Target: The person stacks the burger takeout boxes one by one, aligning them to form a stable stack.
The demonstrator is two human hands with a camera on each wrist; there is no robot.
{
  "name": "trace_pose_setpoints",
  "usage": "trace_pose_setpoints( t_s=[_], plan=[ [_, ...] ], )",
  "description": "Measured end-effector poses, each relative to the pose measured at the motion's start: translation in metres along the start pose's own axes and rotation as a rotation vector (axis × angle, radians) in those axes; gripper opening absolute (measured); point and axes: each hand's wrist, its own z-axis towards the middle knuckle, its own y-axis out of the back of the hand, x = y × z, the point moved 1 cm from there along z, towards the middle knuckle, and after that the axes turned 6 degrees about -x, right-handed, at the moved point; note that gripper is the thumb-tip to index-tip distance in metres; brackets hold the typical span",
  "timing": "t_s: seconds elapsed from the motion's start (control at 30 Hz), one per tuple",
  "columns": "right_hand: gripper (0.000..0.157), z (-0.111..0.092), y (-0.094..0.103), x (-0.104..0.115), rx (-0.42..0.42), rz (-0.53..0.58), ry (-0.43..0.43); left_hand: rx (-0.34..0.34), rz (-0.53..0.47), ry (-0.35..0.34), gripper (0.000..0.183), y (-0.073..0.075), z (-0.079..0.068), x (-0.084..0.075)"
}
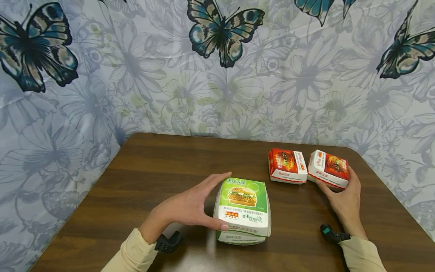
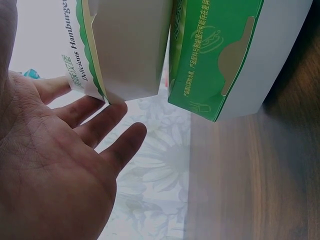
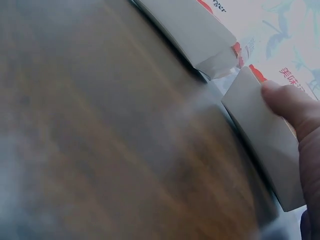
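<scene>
Two green-and-white hamburger boxes (image 1: 242, 207) stand stacked on the table, one on the other. My left hand (image 1: 190, 206) is at their left side, thumb near the front and index finger towards the back. In the left wrist view its spread, fairly straight fingers (image 2: 107, 122) come up to the upper box (image 2: 132, 50); the lower box (image 2: 215, 60) rests on the wood. Farther right, my right hand (image 1: 346, 198) holds a red-and-white hamburger box (image 1: 329, 169), its thumb (image 3: 282, 97) on the front face. Another red-and-white hamburger box (image 1: 287, 166) sits just left of it.
The brown wooden table (image 1: 163, 162) has its back edge against a cloth (image 1: 142, 83) printed with flowers and butterflies. The red boxes are near the table's back right corner. Dark bands are on both wrists.
</scene>
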Motion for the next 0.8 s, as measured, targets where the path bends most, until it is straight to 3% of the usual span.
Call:
trace_pose_setpoints(
  t_s=[0.17,0.3,0.8],
  plan=[
    [0.103,0.0042,-0.001,-0.0015,0.037,-0.054,0.034,0.003,-0.004,0.0,0.111,-0.0004,0.0004,-0.0005],
    [0.099,0.0042,-0.0011,-0.0019,0.06,-0.08,0.015,0.004,-0.004,0.005,0.11,-0.0005,0.0004,-0.0006],
    [0.084,0.002,0.0013,-0.0013,0.026,-0.112,-0.048,0.002,0.001,0.003,0.111,-0.0003,0.0002,0.0002]
  ],
)
